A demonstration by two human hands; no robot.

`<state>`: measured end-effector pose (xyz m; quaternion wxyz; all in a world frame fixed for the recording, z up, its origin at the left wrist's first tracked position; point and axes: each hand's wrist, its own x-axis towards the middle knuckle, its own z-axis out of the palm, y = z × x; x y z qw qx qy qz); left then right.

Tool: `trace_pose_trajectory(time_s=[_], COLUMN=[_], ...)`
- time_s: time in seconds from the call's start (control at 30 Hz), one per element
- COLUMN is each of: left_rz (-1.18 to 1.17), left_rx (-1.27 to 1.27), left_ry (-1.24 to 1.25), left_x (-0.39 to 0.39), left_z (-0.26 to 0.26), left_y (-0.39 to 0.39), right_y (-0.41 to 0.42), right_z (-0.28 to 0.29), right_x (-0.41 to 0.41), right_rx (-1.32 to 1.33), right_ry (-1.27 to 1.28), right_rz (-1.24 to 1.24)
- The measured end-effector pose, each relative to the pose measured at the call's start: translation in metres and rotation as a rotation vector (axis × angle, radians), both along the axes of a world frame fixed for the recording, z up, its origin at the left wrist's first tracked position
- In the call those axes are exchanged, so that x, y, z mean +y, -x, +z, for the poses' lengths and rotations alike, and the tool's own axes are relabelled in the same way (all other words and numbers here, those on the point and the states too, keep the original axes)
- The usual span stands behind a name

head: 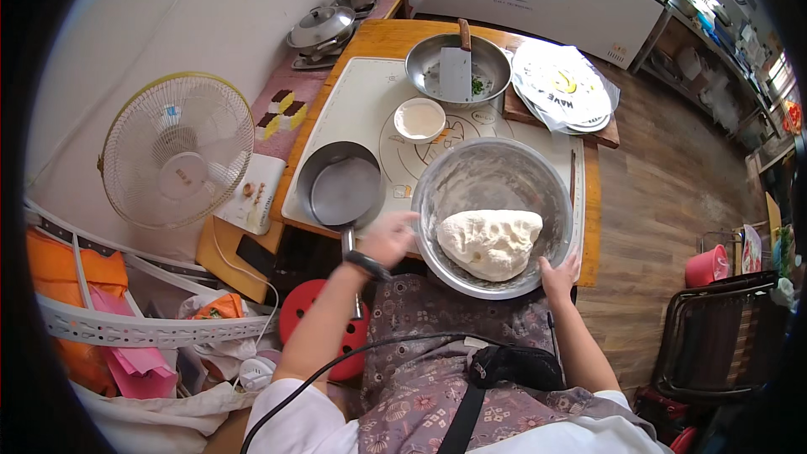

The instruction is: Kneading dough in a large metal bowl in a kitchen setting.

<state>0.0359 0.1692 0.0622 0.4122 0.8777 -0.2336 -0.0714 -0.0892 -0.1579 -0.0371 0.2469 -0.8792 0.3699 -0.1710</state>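
A large lump of dough (pixel 490 243) lies in the near half of a wide steel mixing bowl (pixel 498 154). On the bowl's near right rim rests my right hand (pixel 560 272), thumb towards the inside and fingers around the outer wall. My left hand (pixel 392 236), slightly blurred, is by the bowl's left side with its fingers pointing at the rim; whether it touches is unclear. The handle of a dark saucepan (pixel 343 186) passes beneath my left wrist. A small white bowl of flour-like powder (pixel 420 121) stands behind the mixing bowl.
A cleaver (pixel 456 72) lies across a steel bowl (pixel 492 50) holding chopped greens. Plates under plastic (pixel 561 85) sit on a wooden board (pixel 608 137) at the back right. Left of the wooden table (pixel 362 30) are a fan (pixel 179 151) and a lidded pan (pixel 323 25).
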Motion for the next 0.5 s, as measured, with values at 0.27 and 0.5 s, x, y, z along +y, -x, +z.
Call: trace_pose_trajectory(time_s=[0.27,0.5], left_rz=[0.568,0.586], left_rx=[0.602,0.539], left_ry=[0.257,-0.401], left_x=[0.122,0.186], left_z=[-0.034,-0.148], left_y=[-0.103,-0.174], right_y=[-0.056,-0.080], right_z=[-0.003,-0.001], right_x=[-0.025,-0.006], right_rx=[-0.203,-0.193], right_ry=[-0.827,-0.717], right_rz=[0.164,0.136])
